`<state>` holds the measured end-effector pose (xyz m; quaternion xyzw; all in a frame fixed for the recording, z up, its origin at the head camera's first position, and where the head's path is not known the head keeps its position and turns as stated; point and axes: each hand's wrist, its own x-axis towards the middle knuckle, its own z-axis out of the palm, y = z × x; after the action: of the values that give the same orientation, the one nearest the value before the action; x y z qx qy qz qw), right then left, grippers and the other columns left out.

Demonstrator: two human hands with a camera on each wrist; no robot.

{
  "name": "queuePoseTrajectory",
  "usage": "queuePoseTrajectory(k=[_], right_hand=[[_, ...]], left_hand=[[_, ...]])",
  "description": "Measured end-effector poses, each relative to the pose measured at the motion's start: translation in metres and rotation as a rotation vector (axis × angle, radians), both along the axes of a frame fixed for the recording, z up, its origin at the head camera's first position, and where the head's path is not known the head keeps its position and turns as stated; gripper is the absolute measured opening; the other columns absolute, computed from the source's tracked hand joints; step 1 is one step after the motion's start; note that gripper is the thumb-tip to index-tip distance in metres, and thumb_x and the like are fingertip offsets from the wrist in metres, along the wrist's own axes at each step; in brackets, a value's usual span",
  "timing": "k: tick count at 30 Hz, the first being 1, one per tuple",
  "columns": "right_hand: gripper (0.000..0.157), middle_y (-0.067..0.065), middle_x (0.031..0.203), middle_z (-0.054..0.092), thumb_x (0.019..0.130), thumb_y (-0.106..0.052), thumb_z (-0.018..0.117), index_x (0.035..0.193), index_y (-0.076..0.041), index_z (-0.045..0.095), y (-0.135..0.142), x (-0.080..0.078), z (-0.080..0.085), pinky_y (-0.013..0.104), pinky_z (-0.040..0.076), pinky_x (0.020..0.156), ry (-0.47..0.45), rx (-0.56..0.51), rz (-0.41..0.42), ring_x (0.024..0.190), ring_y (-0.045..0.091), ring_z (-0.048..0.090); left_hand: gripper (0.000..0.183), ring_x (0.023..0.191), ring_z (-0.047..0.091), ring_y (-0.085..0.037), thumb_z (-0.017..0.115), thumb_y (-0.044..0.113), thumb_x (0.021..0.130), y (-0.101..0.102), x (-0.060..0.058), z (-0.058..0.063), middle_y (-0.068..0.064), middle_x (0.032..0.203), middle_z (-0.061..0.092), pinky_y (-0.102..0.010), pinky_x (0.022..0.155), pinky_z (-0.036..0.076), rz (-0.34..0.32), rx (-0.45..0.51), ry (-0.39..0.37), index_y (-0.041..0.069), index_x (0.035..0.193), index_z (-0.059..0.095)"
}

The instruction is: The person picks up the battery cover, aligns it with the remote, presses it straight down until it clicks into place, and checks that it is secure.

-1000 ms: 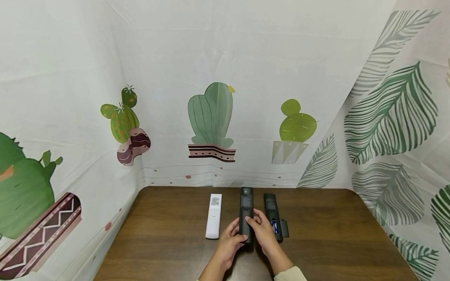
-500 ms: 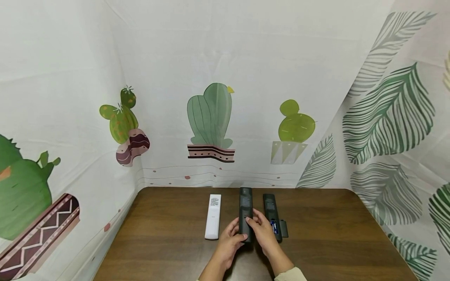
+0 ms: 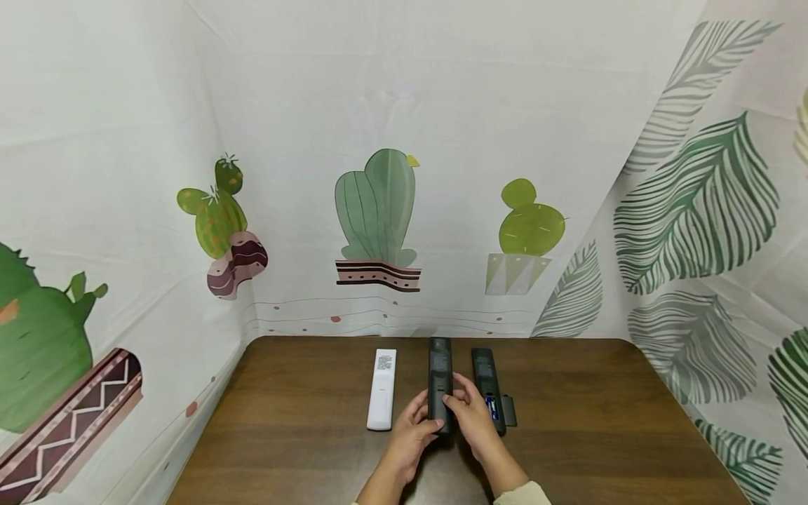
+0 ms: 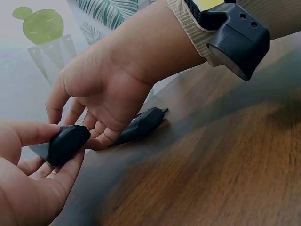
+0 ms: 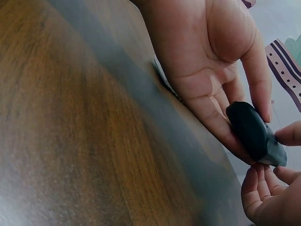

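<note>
Both hands hold a black remote control (image 3: 440, 365), back side up, in the middle of the head view. My left hand (image 3: 409, 436) grips its near end from the left, thumb on top and fingers beneath. From the right, my right hand (image 3: 475, 415) holds it, the thumb pressing on the back near a small notch and the fingers along the side. In the left wrist view the held remote (image 4: 68, 143) shows end-on, raised off the table. A second black remote (image 3: 485, 372) lies to the right, batteries (image 3: 492, 407) showing in its uncovered compartment.
A white remote (image 3: 381, 389) lies face down left of the hands. Beside the second black remote lies a loose battery cover (image 3: 509, 411). The brown wooden table (image 3: 587, 421) ends at a fabric backdrop (image 3: 454, 140) printed with cacti and leaves.
My right thumb has slid slightly toward the near end along the remote's back, and the notch shows more clearly. The remote's near end sits a little farther up in view.
</note>
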<state>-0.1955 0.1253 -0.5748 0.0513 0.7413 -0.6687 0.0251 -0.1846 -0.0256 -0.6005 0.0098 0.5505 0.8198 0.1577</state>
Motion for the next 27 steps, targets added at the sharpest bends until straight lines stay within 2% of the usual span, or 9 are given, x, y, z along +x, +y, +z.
queuePoseTrajectory(k=[5, 12, 20, 27], right_hand=[[0.061, 0.02, 0.124, 0.065, 0.097, -0.019, 0.062, 0.152, -0.007, 0.04, -0.0006, -0.0006, -0.0002, 0.036, 0.053, 0.089, -0.001, -0.005, 0.006, 0.105, 0.025, 0.065], [0.062, 0.02, 0.124, 0.065, 0.097, -0.023, 0.064, 0.152, -0.006, 0.04, -0.0017, -0.0004, -0.0012, 0.039, 0.052, 0.093, -0.006, -0.012, 0.004, 0.108, 0.026, 0.065], [0.061, 0.019, 0.126, 0.064, 0.098, -0.026, 0.064, 0.152, -0.007, 0.042, -0.0016, -0.0012, -0.0046, 0.043, 0.053, 0.094, -0.015, 0.018, 0.003, 0.113, 0.028, 0.064], [0.06, 0.022, 0.128, 0.063, 0.099, -0.025, 0.063, 0.152, -0.005, 0.042, -0.0012, -0.0042, -0.0092, 0.047, 0.051, 0.097, -0.019, 0.038, 0.007, 0.116, 0.03, 0.063]], left_hand=[[0.078, 0.103, 0.065, -0.015, 0.067, 0.003, 0.086, -0.0013, 0.0003, 0.0027, -0.015, 0.136, 0.06, -0.029, 0.085, 0.052, 0.005, -0.019, 0.007, 0.002, 0.156, 0.033], [0.072, 0.107, 0.063, -0.016, 0.065, 0.004, 0.087, -0.0038, 0.0004, 0.0044, -0.024, 0.142, 0.053, -0.028, 0.087, 0.051, 0.014, -0.061, 0.033, -0.006, 0.152, 0.036], [0.071, 0.126, 0.06, -0.027, 0.064, 0.002, 0.086, -0.0051, 0.0013, 0.0031, -0.029, 0.149, 0.047, -0.031, 0.098, 0.052, 0.019, -0.127, 0.05, -0.011, 0.15, 0.036], [0.067, 0.135, 0.053, -0.036, 0.065, 0.002, 0.086, -0.0062, 0.0018, 0.0049, -0.028, 0.144, 0.053, -0.036, 0.102, 0.05, 0.027, -0.229, 0.068, -0.01, 0.148, 0.041]])
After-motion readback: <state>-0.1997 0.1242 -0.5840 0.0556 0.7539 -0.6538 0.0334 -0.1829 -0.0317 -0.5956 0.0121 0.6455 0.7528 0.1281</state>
